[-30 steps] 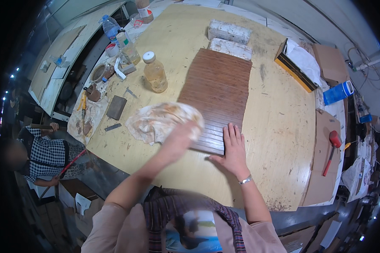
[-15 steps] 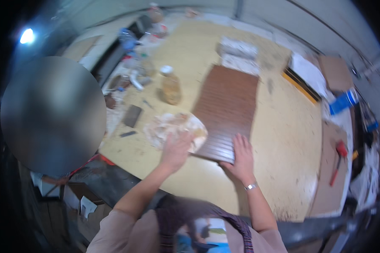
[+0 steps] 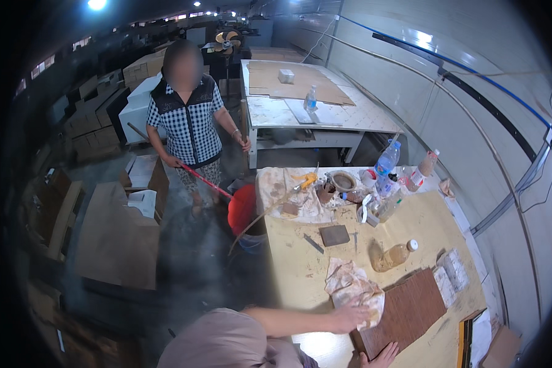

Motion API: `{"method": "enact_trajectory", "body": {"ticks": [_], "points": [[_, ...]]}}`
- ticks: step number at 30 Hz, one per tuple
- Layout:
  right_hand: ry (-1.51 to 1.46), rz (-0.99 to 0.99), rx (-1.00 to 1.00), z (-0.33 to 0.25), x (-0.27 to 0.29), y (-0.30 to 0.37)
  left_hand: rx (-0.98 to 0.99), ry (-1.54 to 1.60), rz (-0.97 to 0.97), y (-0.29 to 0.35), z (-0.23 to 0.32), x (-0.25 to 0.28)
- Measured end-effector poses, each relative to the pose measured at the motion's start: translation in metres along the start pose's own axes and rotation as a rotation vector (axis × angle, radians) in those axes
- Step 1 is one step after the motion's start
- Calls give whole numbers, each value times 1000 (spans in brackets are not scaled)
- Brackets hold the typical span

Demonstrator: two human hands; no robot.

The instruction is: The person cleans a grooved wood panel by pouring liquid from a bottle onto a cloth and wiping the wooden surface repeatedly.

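Observation:
My left hand [image 3: 350,316] is on a crumpled, stained white rag [image 3: 357,284], fingers bent over its near part, where the cloth overlaps the edge of a brown wood panel [image 3: 414,306]. Lower in the view, my right hand [image 3: 383,356] rests with its fingers spread on the panel's near end; its wrist is cut off by the picture's edge. The panel lies flat on the yellowish tabletop [image 3: 300,270]. Beyond the rag, a bottle of amber liquid with a white cap [image 3: 394,256] lies at a tilt in the view.
A dark sanding block [image 3: 335,235] and several bottles, including a blue-tinted one [image 3: 387,158], stand toward the table's far end. A person in a checked shirt [image 3: 190,126] stands beyond, holding a red handle by a red bucket [image 3: 244,208]. A white table [image 3: 270,119] stands behind.
My view has swung left and up, bringing the person, the bucket and the white table into sight. Both hands stay at the panel, the left still on the rag.

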State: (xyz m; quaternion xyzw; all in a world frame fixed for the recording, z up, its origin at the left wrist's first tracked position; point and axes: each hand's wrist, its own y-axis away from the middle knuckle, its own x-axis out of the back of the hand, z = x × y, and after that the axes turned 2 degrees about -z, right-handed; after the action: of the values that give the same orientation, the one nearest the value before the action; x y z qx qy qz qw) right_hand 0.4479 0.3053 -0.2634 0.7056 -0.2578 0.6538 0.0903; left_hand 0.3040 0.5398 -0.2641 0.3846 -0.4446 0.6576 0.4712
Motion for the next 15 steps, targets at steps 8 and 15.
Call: {"method": "enact_trajectory", "body": {"ticks": [8,15], "points": [[70,-22,-22,2,-5,-1,-85,188,-157,-1,-35,21],[56,-80,-20,-4,-1,-5,-269,206,-235,-27,-9,7]]}}
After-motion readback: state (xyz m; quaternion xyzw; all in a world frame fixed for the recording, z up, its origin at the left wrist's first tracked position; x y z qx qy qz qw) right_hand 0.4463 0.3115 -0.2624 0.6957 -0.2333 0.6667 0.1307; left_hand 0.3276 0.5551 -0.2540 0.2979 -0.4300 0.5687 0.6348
